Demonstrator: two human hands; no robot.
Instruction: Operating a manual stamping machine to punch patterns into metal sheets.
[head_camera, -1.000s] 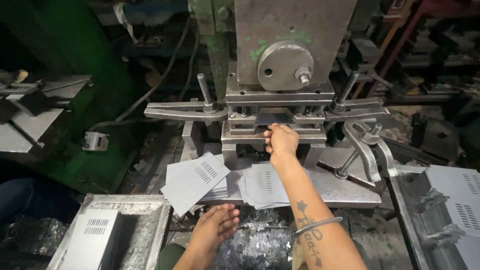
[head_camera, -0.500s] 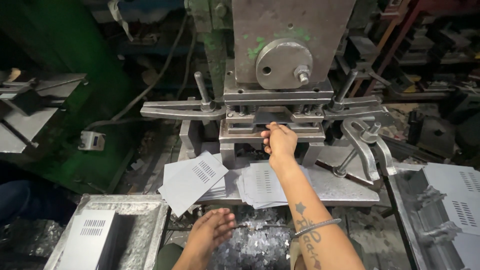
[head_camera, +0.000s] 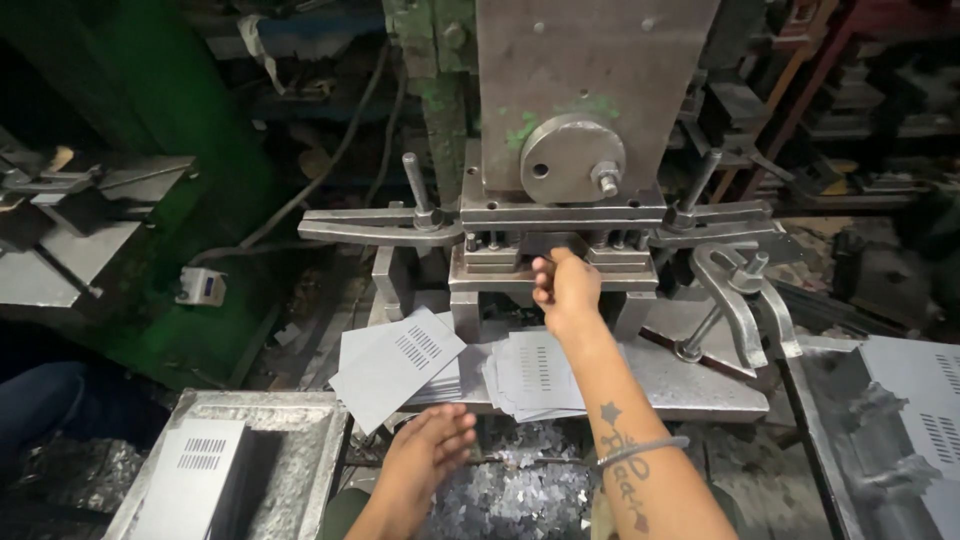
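Right hand (head_camera: 566, 287) closes on a sheet inside the press die (head_camera: 555, 262); open left hand (head_camera: 428, 455) hovers below stacked slotted sheets (head_camera: 400, 362), clamps (head_camera: 738, 300) crowding the sides.

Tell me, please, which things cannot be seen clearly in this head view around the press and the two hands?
- Right hand: fingertips reach into the die gap of the press; whatever the grip holds is hidden by the hand and the shadow.
- Left hand: palm side faces away; forearm is cut off by the bottom edge.
- Metal scraps: single shapes too small.
- Right tray: cut off by the right edge.
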